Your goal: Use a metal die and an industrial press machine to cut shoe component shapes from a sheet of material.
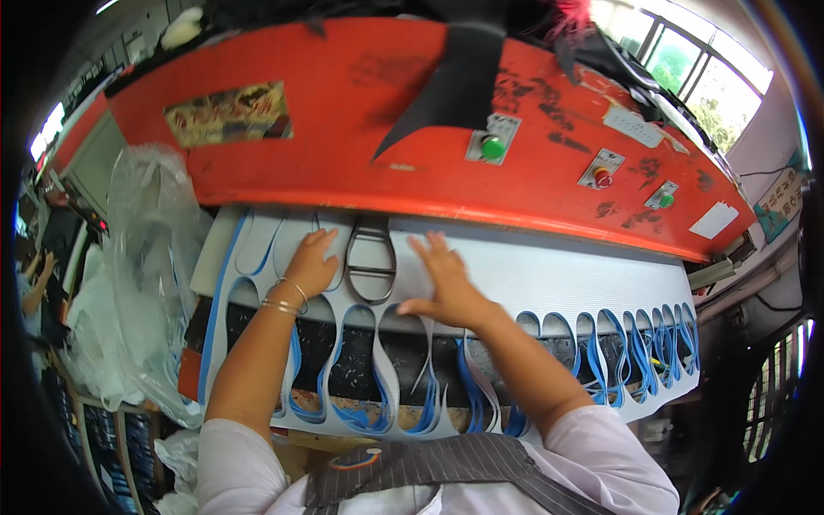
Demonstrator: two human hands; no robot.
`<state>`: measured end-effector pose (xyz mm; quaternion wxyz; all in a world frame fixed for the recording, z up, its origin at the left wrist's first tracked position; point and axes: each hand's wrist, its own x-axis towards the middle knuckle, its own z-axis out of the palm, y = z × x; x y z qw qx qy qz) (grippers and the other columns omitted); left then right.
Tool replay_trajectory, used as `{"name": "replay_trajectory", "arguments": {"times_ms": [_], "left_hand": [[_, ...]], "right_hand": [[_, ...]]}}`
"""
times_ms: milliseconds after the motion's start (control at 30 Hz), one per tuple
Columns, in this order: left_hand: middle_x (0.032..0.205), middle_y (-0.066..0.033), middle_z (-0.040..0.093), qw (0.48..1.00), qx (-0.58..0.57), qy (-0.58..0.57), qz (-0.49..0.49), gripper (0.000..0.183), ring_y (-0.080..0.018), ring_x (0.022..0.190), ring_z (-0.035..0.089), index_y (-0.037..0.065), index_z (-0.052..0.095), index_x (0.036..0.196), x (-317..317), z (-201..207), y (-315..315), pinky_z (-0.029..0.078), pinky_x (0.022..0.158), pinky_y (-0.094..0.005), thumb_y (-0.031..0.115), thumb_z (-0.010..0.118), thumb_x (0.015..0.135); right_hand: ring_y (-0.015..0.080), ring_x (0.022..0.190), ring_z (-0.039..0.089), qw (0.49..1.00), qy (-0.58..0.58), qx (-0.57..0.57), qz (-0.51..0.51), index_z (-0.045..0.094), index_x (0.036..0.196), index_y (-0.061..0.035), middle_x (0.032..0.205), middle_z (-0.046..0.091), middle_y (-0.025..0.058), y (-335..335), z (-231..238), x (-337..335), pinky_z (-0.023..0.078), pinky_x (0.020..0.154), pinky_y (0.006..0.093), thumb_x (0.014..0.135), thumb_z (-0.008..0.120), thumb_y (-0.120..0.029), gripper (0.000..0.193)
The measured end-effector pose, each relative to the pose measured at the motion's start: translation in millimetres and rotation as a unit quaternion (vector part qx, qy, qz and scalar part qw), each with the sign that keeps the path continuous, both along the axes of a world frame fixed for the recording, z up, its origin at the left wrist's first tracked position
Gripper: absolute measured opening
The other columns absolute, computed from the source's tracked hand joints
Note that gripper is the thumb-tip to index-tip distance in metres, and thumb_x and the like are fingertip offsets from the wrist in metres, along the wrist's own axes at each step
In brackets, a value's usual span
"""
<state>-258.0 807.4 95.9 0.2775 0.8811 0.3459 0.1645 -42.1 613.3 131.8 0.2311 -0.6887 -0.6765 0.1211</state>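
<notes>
A dark metal, sole-shaped cutting die (372, 272) with crossbars stands on a white ribbed sheet (549, 270) that shows blue at its cut edges. My left hand (314, 264) rests over the sheet just left of the die, fingers stretched out, bracelets at the wrist. To the die's right, my right hand (448, 281) is spread with thumb and fingers apart, holding nothing. Whether its fingertips touch the sheet I cannot tell. Sole-shaped outlines lie in the sheet left of the die, and rows of cut-out gaps run along the near side.
Beyond the sheet, a red press beam (360, 163) spans the width, bearing a green button (492, 148) and a red button (603, 178). Black cloth (459, 81) hangs over it. A clear plastic bag (154, 275) bulges at the left. Another person's hand (45, 264) shows at far left.
</notes>
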Motion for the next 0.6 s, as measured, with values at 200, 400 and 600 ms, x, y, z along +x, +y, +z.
{"name": "replay_trajectory", "arguments": {"times_ms": [200,400,600], "left_hand": [[0.099,-0.0134,0.067,0.977,-0.017,-0.204,-0.064,0.021,-0.027,0.089,0.066,0.004,0.065,0.105,114.8,56.0,-73.5,0.051,0.08,-0.0371,0.014,0.063,0.086],[0.054,-0.0172,0.054,0.951,0.131,-0.263,-0.095,0.044,-0.0394,0.056,0.056,0.005,0.055,0.055,234.0,151.8,-129.9,0.044,0.054,-0.0489,0.034,0.057,0.089],[0.057,-0.0202,0.054,0.957,0.168,-0.236,-0.03,0.043,-0.0409,0.057,0.056,0.003,0.056,0.056,235.0,144.9,-96.9,0.044,0.055,-0.0478,0.031,0.056,0.088]], "right_hand": [[0.0269,0.139,0.027,0.807,0.052,0.47,-0.355,0.03,0.145,-0.0004,0.149,0.03,0.0171,-90.6,55.4,209.5,0.022,0.113,0.0387,0.094,0.057,-0.028,0.063],[0.0373,0.145,0.001,0.645,0.059,0.504,-0.571,0.012,0.142,0.0159,0.152,0.005,0.0326,-138.5,117.3,373.9,0.005,0.117,0.0429,0.095,0.037,-0.057,0.09],[0.0352,0.146,0.001,0.721,0.054,0.487,-0.489,0.01,0.146,0.0085,0.154,0.004,0.0287,-132.9,117.7,354.1,0.005,0.117,0.0423,0.097,0.038,-0.051,0.082]]}}
